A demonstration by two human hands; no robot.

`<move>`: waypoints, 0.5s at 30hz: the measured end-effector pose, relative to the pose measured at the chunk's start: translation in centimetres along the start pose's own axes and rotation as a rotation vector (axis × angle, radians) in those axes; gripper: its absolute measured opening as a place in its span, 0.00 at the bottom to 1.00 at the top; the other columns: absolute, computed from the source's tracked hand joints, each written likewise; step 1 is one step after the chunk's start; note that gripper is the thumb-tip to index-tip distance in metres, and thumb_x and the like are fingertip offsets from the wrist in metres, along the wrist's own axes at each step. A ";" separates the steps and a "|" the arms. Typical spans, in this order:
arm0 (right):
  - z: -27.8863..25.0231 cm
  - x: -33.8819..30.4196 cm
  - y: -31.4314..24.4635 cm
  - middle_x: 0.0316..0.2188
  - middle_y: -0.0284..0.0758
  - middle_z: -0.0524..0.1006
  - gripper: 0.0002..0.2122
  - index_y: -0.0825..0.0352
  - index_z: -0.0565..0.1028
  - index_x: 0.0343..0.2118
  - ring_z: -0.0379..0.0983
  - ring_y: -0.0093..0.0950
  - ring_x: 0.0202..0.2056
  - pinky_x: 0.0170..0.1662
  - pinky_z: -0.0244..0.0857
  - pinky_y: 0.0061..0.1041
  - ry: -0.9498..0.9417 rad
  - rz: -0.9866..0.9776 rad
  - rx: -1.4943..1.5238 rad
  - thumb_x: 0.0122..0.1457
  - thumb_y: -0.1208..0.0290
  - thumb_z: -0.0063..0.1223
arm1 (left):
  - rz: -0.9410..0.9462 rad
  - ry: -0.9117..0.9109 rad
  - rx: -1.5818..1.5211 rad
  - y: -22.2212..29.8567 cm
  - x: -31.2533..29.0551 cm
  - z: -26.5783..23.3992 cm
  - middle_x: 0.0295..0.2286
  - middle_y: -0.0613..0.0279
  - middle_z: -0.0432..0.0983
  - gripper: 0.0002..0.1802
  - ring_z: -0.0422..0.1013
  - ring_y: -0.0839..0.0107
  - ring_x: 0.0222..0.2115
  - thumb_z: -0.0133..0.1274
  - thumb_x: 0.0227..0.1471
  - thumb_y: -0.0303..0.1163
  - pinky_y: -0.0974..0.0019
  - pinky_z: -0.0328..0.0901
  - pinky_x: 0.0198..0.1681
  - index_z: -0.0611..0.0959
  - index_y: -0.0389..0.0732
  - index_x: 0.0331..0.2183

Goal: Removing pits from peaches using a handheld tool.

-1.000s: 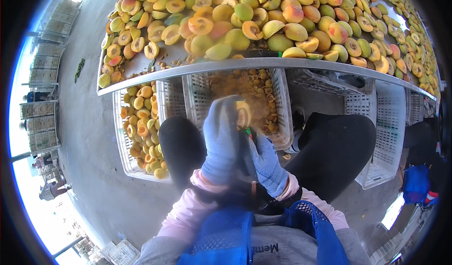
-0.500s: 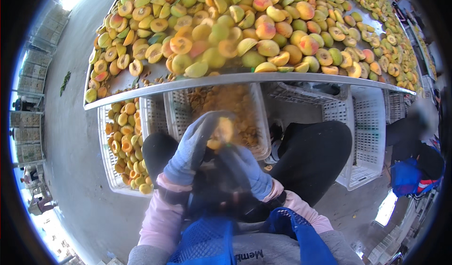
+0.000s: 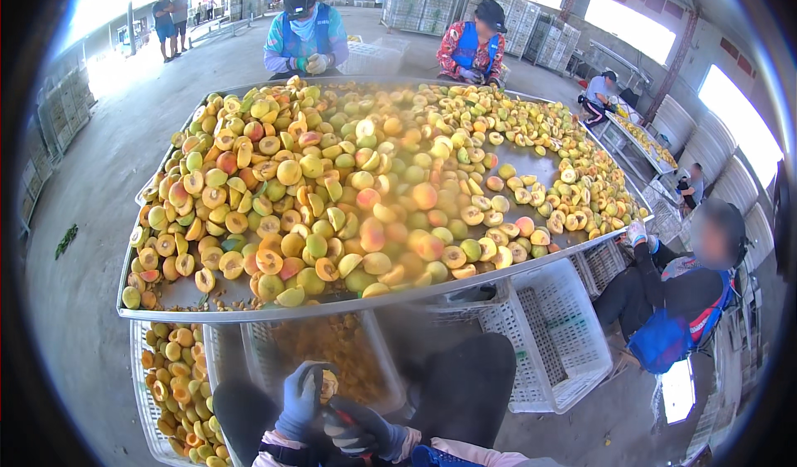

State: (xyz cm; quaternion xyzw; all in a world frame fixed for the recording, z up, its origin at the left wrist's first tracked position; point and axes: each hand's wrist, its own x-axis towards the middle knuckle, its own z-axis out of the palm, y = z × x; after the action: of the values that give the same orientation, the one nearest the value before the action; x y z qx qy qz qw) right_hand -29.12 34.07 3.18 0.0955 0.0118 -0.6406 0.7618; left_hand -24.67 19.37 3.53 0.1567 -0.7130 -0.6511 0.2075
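Observation:
In the head view, my left hand, in a grey-blue glove, is closed around a halved peach, its cut face partly showing. Just to the right, my right hand, also gloved with dark fingers, is curled close below the fruit. What its fingers hold is hidden by the hand and blur. Both hands are above my lap, before a metal-edged table heaped with halved and whole peaches. Under its near edge, a white crate contains brown scraps.
At lower left, a white crate is filled with peach halves. Another white crate stands right of my knee. A co-worker sits at the right; two more work across the table.
The view has tilted up, revealing the far side of the table and people there. My hands now appear lower in the picture, still close together around the peach half.

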 end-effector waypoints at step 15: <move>-3.1 2.0 0.6 0.13 0.28 0.62 0.18 0.65 0.66 0.30 0.60 0.18 0.10 0.10 0.56 0.18 -0.375 0.075 0.466 0.63 0.53 0.34 | -0.653 0.207 -0.883 -4.9 -2.4 1.5 0.25 0.60 0.75 0.26 0.71 0.70 0.24 0.42 0.56 0.50 0.69 0.67 0.28 0.77 0.35 0.36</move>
State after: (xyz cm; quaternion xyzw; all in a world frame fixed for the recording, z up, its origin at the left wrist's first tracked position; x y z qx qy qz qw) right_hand -27.81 32.76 -0.04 0.1482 -0.2802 -0.6038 0.7314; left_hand -23.51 21.33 -1.67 0.3308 -0.2631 -0.8996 0.1096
